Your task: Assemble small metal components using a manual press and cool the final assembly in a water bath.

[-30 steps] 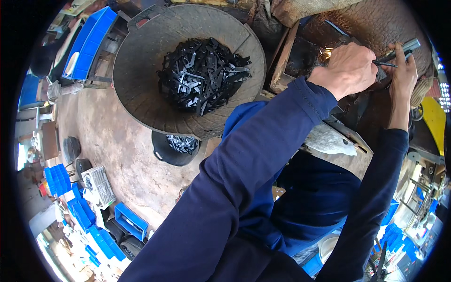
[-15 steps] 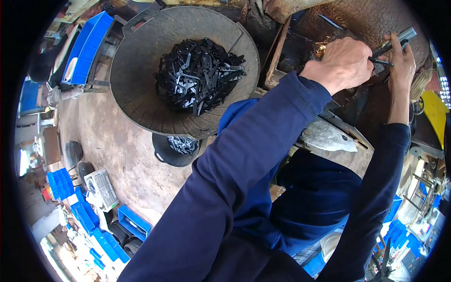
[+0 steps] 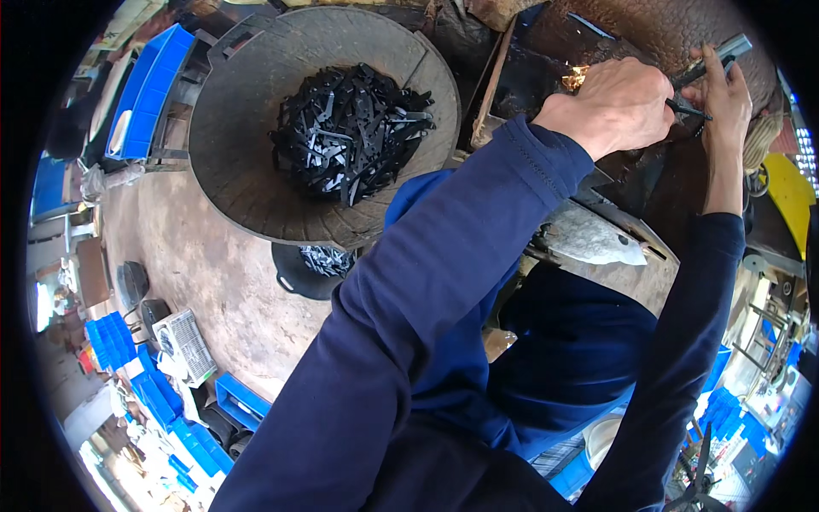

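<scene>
My left hand [image 3: 607,104] is closed with its knuckles up, over a dark work area at the upper right. From its fingers a thin black metal piece [image 3: 688,109] sticks out toward my right hand [image 3: 727,98]. My right hand's fingers are closed around a grey metal bar [image 3: 735,48] that slants up to the right. What lies under my left palm is hidden. Orange sparks [image 3: 575,78] glow just left of my left hand. A wide, dark round basin [image 3: 230,171] to the left holds a heap of flat black metal pieces [image 3: 354,128].
Below the basin, a smaller black tub [image 3: 294,280] contains silvery pieces. A pale, stained plate [image 3: 593,239] lies below my hands. Blue bins [image 3: 153,90] stand at the far left, with more at the lower left. A yellow panel [image 3: 785,200] is at the right edge.
The sparks beside my left hand are brighter and larger. Both hands remain together, and the bar in my right hand has tilted slightly. The whole view has shifted a little.
</scene>
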Available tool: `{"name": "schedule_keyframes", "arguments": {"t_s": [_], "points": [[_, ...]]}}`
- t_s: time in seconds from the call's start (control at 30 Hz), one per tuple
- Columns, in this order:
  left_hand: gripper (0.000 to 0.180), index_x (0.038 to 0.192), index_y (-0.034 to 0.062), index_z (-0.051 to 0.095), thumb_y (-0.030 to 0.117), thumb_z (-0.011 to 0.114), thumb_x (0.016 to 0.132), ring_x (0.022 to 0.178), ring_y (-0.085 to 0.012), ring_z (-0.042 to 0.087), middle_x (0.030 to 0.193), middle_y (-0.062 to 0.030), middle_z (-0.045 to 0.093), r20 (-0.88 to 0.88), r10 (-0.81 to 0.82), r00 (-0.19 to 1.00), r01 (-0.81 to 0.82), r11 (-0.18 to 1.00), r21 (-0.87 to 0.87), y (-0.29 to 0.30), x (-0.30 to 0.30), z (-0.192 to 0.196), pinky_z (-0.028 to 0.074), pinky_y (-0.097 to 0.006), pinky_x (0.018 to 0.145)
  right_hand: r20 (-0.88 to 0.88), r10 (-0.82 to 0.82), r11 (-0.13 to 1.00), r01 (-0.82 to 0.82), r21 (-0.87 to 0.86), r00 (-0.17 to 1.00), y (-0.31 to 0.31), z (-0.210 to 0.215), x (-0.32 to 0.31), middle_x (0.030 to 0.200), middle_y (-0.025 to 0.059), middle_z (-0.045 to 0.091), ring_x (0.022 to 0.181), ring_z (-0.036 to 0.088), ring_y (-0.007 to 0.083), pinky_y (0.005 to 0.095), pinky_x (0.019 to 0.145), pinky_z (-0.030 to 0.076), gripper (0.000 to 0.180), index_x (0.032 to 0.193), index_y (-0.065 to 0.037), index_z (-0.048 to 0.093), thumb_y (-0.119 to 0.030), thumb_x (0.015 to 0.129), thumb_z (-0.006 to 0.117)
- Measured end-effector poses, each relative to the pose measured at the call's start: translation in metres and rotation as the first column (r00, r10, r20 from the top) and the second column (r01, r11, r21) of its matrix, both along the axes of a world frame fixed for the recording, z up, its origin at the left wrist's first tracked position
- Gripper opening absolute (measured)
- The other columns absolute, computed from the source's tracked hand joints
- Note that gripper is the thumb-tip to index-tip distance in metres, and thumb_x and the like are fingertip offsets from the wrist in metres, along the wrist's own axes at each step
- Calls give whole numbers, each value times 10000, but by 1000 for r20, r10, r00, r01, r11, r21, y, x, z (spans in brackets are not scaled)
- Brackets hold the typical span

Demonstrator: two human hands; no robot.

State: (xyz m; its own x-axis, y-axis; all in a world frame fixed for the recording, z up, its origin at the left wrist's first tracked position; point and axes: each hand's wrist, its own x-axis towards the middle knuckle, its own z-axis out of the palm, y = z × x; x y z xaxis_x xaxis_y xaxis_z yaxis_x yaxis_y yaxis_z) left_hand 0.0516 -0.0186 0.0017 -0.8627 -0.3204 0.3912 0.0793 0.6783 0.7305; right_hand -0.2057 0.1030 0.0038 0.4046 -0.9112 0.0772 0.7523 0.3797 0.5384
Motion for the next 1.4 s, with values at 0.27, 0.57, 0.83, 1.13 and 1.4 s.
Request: {"name": "schedule_keyframes", "arguments": {"t_s": [0.27, 0.57, 0.83, 1.13, 1.4], "points": [[236, 994, 115, 774, 207, 639, 825, 940, -382, 687, 947, -211, 719, 95, 6, 995, -11, 999, 46, 1, 2, 6, 527, -453, 898, -20, -11, 1000, 12, 13, 1000, -5, -1, 3, 586, -48, 447, 508, 552, 74, 210, 508, 480, 370, 1090, -19, 675, -360, 948, 671], [231, 972, 113, 773, 221, 619, 839, 935, -383, 685, 944, -215, 717, 55, -12, 998, 8, 998, 67, 1, 0, -1, 525, -457, 899, -818, -148, 903, 414, 118, 556, -13, 18, 50, 585, -38, 454, 503, 552, 77, 210, 502, 481, 363, 1072, -12, 671, -352, 946, 678], [221, 900, 98, 761, 222, 594, 825, 858, -407, 682, 864, -231, 704, -6, 4, 1000, -3, 999, 43, -3, -1, 4, 532, -483, 843, -254, 469, 639, 524, -563, -846, -15, 37, 89, 768, 51, 648, 588, 669, 133, 238, 535, 520, 401, 1059, 5, 662, -378, 940, 669], [242, 792, 52, 726, 261, 606, 808, 768, -423, 673, 769, -230, 685, -91, 148, 985, -138, 984, 110, -6, -2, 4, 543, -499, 744, -341, 387, 591, 515, -621, -857, -25, 33, 96, 900, 68, 691, 612, 663, 149, 253, 545, 533, 445, 1095, 65, 603, -349, 943, 669], [275, 799, 46, 725, 297, 615, 812, 765, -426, 669, 762, -231, 681, -103, 143, 984, -130, 983, 131, -4, -8, 3, 540, -510, 735, -303, 435, 600, 524, -605, -848, -23, 41, 105, 952, 76, 708, 623, 667, 156, 255, 556, 545, 516, 1156, 94, 536, -346, 932, 685]]}}
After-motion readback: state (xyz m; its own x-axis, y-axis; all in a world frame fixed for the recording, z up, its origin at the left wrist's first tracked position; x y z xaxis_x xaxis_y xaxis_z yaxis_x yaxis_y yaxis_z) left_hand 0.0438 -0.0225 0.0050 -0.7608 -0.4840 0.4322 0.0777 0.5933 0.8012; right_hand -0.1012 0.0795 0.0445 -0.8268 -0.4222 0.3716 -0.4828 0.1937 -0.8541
